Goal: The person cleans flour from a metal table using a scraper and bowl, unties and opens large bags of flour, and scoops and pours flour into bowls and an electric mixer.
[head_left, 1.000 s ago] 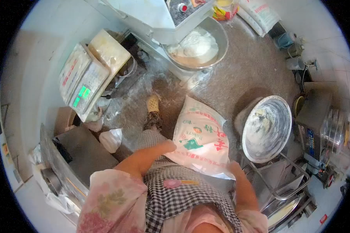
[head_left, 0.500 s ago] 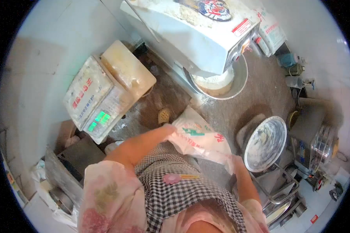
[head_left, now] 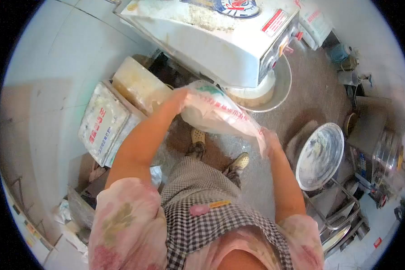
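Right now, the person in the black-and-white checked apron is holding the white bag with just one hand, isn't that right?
Not quite: it's both hands, not one. The head view shows the left hand at one end of the white bag and the right hand at the other. The checked apron is right.
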### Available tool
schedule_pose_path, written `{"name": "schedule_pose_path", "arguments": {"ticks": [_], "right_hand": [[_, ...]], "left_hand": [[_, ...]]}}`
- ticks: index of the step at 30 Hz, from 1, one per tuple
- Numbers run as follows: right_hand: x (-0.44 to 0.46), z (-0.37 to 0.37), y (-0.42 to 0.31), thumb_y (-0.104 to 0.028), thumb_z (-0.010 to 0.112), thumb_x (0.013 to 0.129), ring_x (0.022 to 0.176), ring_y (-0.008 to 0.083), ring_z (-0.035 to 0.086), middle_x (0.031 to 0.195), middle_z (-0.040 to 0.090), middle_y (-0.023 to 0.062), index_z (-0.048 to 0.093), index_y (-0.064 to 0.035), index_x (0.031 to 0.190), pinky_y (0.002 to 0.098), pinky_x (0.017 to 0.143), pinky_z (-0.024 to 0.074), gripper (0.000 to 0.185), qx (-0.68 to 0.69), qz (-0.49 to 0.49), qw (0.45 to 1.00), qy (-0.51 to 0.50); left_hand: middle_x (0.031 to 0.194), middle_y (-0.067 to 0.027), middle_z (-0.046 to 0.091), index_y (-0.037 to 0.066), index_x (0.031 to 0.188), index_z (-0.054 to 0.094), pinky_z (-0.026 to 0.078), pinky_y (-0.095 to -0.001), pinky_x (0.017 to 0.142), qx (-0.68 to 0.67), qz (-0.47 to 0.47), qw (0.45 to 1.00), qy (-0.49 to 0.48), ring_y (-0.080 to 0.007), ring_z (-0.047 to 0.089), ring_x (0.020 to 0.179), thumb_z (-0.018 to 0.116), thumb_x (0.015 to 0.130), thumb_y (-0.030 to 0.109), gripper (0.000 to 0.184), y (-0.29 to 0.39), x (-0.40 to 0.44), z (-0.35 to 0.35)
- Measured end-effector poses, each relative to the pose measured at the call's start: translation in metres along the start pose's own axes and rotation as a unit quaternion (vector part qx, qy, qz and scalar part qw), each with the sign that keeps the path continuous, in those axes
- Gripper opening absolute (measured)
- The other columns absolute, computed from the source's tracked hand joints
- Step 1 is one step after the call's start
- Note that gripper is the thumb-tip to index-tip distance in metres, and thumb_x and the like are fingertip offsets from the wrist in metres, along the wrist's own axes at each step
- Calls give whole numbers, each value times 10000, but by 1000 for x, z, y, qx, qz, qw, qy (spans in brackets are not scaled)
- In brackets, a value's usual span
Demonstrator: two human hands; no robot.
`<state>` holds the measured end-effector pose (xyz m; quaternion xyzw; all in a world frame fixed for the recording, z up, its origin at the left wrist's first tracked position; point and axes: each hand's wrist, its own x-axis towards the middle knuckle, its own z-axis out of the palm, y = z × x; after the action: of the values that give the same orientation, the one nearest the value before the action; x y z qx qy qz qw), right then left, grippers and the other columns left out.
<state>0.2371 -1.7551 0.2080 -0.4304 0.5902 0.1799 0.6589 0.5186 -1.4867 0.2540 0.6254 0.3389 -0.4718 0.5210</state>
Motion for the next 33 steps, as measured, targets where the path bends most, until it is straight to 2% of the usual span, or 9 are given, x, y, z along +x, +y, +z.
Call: {"name": "schedule_pose_path", "arguments": {"ticks": [5,10,12,17,20,22,24,26,33], "right_hand": [[-25,27,-23,-252,496,852,583,219,568,787,600,113,569,9,920,358,495,448,280,42,2,998,55],[-22,26,-5,-258,515,834,618,219,578,802,600,127,568,23,953,357,514,452,309,28,3,996,83],[-16,15,12,-265,523,825,641,216,583,810,600,133,569,33,955,354,537,454,329,-24,1,995,96],[-30,-12,82,-285,540,809,679,206,581,812,602,139,557,88,955,333,590,448,401,-244,-56,955,157],[-33,-9,50,-270,549,807,687,198,572,811,601,151,541,118,963,324,594,445,418,-222,-19,969,107],[26,-47,84,-248,549,809,680,206,572,804,598,147,546,111,960,334,584,445,389,-347,-249,903,39],[41,-45,76,-230,548,810,669,214,572,796,596,144,551,104,953,343,571,443,363,-251,-252,934,27],[15,0,12,-215,547,811,654,221,572,788,594,141,556,99,942,349,556,438,340,74,-11,995,71],[4,8,-5,-206,550,799,689,251,585,822,596,145,569,35,942,365,590,456,281,-57,12,980,192]], "left_hand": [[744,-86,581,30,831,584,440,-335,562,-55,40,997,24,-214,579,672,581,700,125,162,31,24,-4],[763,-70,604,57,807,592,447,-305,582,146,519,817,-206,-194,575,682,584,725,175,144,-6,139,-48],[774,-78,609,42,813,602,452,-308,593,113,519,824,-199,-195,577,694,593,725,177,161,-16,147,-40],[792,-90,613,2,830,622,456,-318,622,88,173,980,36,-196,582,731,641,709,198,231,-71,135,28],[816,-79,616,4,849,624,445,-326,622,202,184,953,-132,-188,573,744,654,708,219,258,7,56,3],[827,-69,616,14,865,629,439,-331,616,226,128,958,-119,-182,568,751,664,702,225,269,31,53,-9],[838,-61,612,32,894,629,441,-325,613,209,108,965,-113,-174,565,752,664,703,207,262,35,55,-10],[851,-56,602,55,936,622,451,-309,616,178,152,957,-170,-166,563,748,654,716,171,251,34,36,-1],[1053,-84,540,30,1140,467,460,-357,807,64,105,971,-203,-189,530,960,594,753,97,412,-7,46,30]]}}
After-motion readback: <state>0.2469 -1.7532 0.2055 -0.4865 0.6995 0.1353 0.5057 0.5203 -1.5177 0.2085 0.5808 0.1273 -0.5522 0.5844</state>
